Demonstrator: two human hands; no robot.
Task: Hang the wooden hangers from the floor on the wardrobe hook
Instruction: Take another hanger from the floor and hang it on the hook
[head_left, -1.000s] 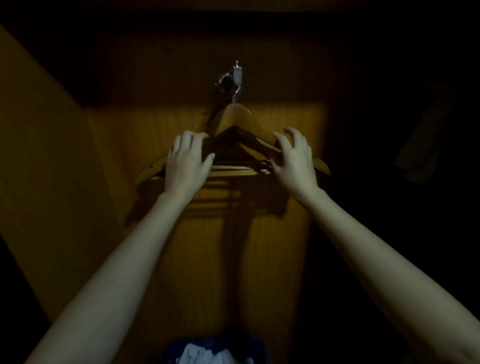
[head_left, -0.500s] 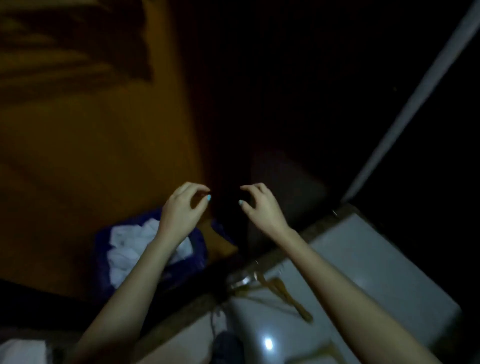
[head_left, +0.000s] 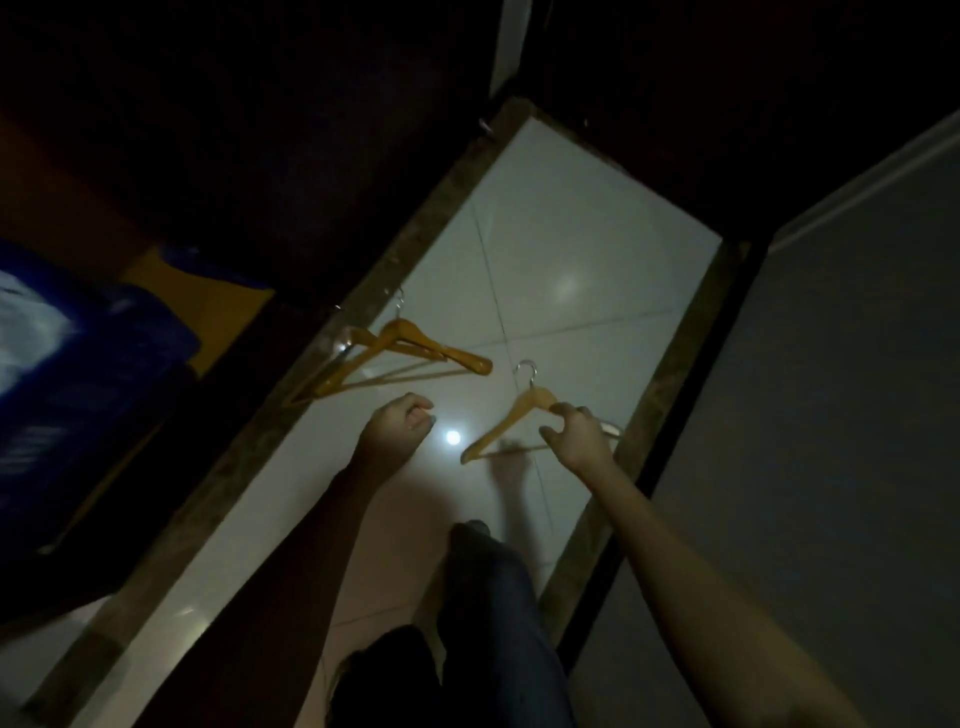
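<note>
I am looking down at a white tiled floor (head_left: 561, 234). One wooden hanger (head_left: 511, 418) with a metal hook lies on it at centre right. My right hand (head_left: 579, 439) is over that hanger's right shoulder, fingers on top of the wood and thumb still apart from it. A pile of two or three more wooden hangers (head_left: 410, 345) lies further left, against the wardrobe's base. My left hand (head_left: 397, 426) hangs just below that pile, loosely curled and holding nothing. The wardrobe hook is out of view.
The wardrobe's brown base edge (head_left: 291, 415) runs diagonally along the left of the floor. A blue basket with white cloth (head_left: 78, 353) sits inside on the left. A grey wall (head_left: 831, 415) closes the right side. My leg in jeans (head_left: 493, 597) is at the bottom.
Both hands let go of the hangers on the wardrobe hook and dropped to the floor. The view swung from the hook down to the tiles, and my right hand reached a hanger there.
</note>
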